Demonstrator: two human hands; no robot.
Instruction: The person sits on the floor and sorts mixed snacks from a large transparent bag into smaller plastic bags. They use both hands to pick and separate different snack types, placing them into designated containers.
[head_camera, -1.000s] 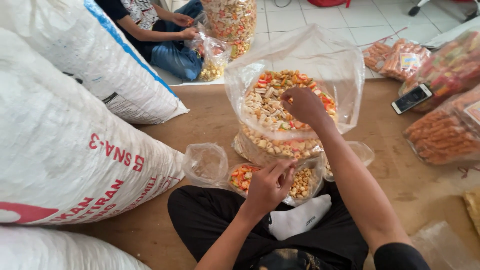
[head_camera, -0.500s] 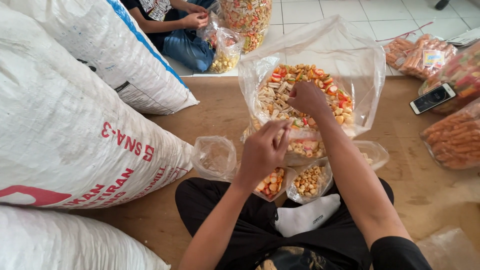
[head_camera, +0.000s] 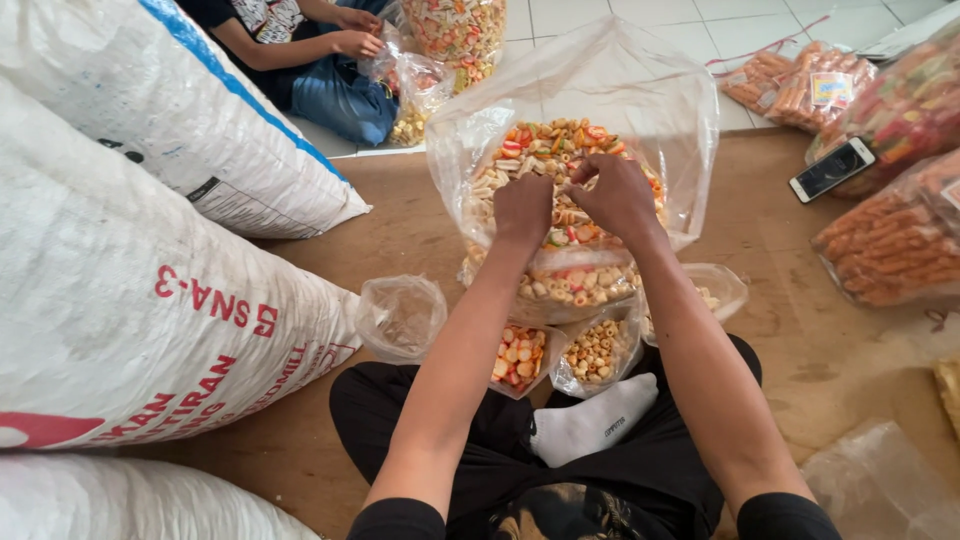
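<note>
A large clear plastic bag (head_camera: 640, 90) stands open in front of me, filled with mixed orange, red and pale crackers (head_camera: 530, 145). Both my hands are inside its mouth, over the crackers. My left hand (head_camera: 523, 208) is curled with fingers closed on the snacks. My right hand (head_camera: 612, 195) is beside it, fingers bent down into the crackers; what either hand holds is hidden. Below the big bag, by my legs, sit small clear bags of crackers (head_camera: 520, 355) (head_camera: 600, 350) and an empty-looking small bag (head_camera: 400, 315).
Big white woven sacks (head_camera: 130, 300) (head_camera: 220, 130) fill the left. Packed bags of orange stick snacks (head_camera: 890, 245) (head_camera: 800, 85) and a phone (head_camera: 832, 168) lie at the right. Another person (head_camera: 320, 50) sits at the back with a bag of crackers (head_camera: 455, 30). Brown floor mat (head_camera: 790, 330).
My left hand has risen from the small bags by my legs up into the big bag, beside my right hand. The view has shifted slightly closer.
</note>
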